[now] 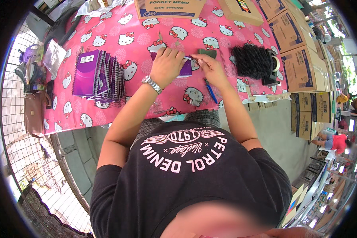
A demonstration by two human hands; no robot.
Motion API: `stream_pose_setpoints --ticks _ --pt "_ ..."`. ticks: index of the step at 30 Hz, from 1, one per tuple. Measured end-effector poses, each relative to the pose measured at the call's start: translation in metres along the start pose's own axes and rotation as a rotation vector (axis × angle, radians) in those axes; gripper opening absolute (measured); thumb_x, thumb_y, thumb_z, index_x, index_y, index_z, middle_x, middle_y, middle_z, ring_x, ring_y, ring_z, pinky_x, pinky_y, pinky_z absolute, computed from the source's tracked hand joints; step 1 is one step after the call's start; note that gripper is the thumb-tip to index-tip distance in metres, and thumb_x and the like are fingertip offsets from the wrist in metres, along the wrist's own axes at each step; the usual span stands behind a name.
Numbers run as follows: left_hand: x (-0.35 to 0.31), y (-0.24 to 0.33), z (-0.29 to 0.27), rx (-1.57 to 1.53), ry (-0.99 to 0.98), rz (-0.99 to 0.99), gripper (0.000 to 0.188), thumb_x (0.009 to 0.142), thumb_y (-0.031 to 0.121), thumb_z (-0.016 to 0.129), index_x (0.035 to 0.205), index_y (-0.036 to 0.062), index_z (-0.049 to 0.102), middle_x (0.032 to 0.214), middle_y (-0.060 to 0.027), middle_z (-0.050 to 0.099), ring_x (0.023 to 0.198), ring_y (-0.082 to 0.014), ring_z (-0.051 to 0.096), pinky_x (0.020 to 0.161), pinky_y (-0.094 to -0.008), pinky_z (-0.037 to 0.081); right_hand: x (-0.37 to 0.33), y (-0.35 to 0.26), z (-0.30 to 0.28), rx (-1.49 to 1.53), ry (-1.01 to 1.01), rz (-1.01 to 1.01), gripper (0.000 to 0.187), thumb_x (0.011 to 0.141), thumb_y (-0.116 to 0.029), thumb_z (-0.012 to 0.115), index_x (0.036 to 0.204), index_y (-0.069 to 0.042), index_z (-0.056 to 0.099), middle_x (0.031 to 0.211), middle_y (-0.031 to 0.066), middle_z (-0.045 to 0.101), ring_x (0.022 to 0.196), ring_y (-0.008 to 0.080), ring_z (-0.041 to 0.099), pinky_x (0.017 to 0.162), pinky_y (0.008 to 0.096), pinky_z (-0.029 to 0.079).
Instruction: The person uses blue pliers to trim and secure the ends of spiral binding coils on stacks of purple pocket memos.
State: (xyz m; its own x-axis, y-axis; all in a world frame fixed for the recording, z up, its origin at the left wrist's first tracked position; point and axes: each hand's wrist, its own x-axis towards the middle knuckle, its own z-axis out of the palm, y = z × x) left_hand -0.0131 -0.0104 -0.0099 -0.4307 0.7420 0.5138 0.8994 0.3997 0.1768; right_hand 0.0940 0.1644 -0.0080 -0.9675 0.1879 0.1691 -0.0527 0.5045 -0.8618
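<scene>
My left hand [167, 65], with a metal watch on its wrist, is closed on a small purple notebook [185, 70] lying on the table. The fingers cover much of it. Beside the notebook's right edge my right hand [211, 70] has thumb and forefinger brought together. Whatever is in that pinch is too small to make out. Just beyond the right hand lies a dark green pad [207, 52]. A blue-handled tool [210, 91], perhaps pliers, rests on the cloth below the right hand.
Stacked purple spiral notebooks [86, 75] stand at the left. At the right are a heap of black spiral coils [250, 61] and a tape dispenser [270, 79]. Cardboard boxes [301, 69] line the right side; another box [168, 8] stands at the far edge. A pink patterned cloth [146, 107] covers the table.
</scene>
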Motion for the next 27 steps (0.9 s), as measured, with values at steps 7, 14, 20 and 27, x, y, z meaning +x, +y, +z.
stream_pose_setpoints --ticks 7,14,20,27 --pt "0.002 -0.002 -0.001 -0.029 -0.041 0.014 0.018 0.086 0.02 0.06 0.099 0.0084 0.057 0.095 -0.0083 0.061 0.096 -0.0265 0.056 0.095 -0.0426 0.038 0.004 0.003 0.0 -0.138 0.04 -0.218 0.028 0.085 -0.007 0.064 0.113 -0.008 0.063 0.087 0.0085 0.053 0.079 0.0178 0.054 0.069 0.0294 0.046" --pt "0.001 0.01 0.003 -0.019 -0.009 0.045 0.024 0.086 0.019 0.059 0.107 0.0093 0.055 0.098 -0.0082 0.06 0.1 -0.0263 0.056 0.103 -0.0471 0.034 -0.005 -0.011 -0.001 -0.036 0.06 -0.075 0.028 0.088 -0.007 0.061 0.116 -0.007 0.06 0.093 0.0098 0.054 0.081 0.0212 0.056 0.072 0.0311 0.047" --pt "-0.003 0.013 -0.003 -0.011 -0.072 0.027 0.022 0.086 0.02 0.06 0.106 0.0103 0.056 0.096 -0.0076 0.06 0.099 -0.026 0.056 0.103 -0.0466 0.034 -0.002 -0.04 -0.012 -0.264 -0.084 -0.055 0.031 0.092 -0.014 0.058 0.122 -0.007 0.054 0.088 0.0135 0.061 0.08 0.0218 0.061 0.066 0.0317 0.049" --pt "-0.006 0.004 0.001 -0.083 -0.165 0.055 0.019 0.088 0.022 0.059 0.103 0.0113 0.058 0.1 -0.0069 0.06 0.102 -0.0249 0.055 0.105 -0.0509 0.031 0.044 0.076 -0.019 -0.726 0.087 0.297 0.048 0.086 -0.043 0.063 0.117 -0.007 0.056 0.104 0.0189 0.061 0.097 0.0275 0.061 0.08 0.043 0.049"
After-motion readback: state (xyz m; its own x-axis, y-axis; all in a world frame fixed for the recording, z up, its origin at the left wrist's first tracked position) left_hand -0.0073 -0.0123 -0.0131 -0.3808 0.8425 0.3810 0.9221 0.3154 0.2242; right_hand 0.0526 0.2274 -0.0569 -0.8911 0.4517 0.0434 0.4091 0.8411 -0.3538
